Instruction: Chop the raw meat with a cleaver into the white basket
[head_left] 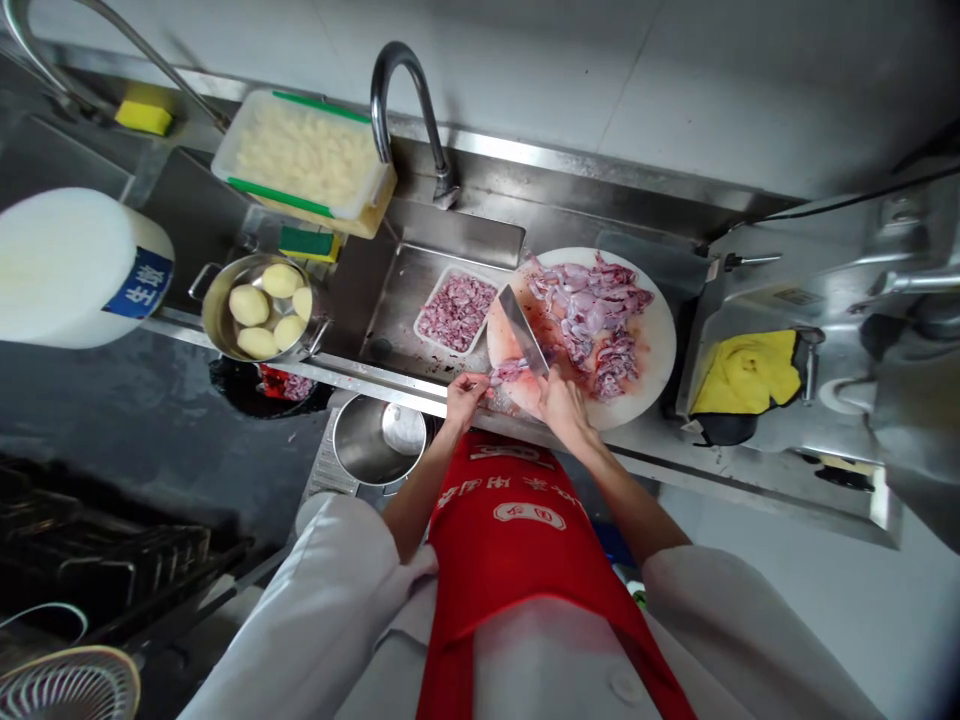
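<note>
My right hand (pixel 559 402) grips the handle of a cleaver (pixel 525 332), its wide blade slanting up and left over a round white cutting board (pixel 654 345). At the board's left edge, my left hand (pixel 466 398) pinches the end of a piece of raw, pinkish meat (pixel 511 371). The blade's lower edge is close to that piece; whether it touches cannot be made out. A heap of skinned carcasses (pixel 589 295) lies on the far right of the board, with reddish liquid around it. Left of the board, a white tray (pixel 482 343) holds small chopped meat (pixel 454 312).
A steel sink (pixel 352 320) with a curved faucet (pixel 411 55) lies left of the board. Beyond are a pot (pixel 211 318) of peeled potatoes, a lidded plastic box (pixel 360 212) and a white bucket (pixel 67 265). A yellow cloth (pixel 746 370) rests at right. An open steel pot (pixel 360 440) stands below.
</note>
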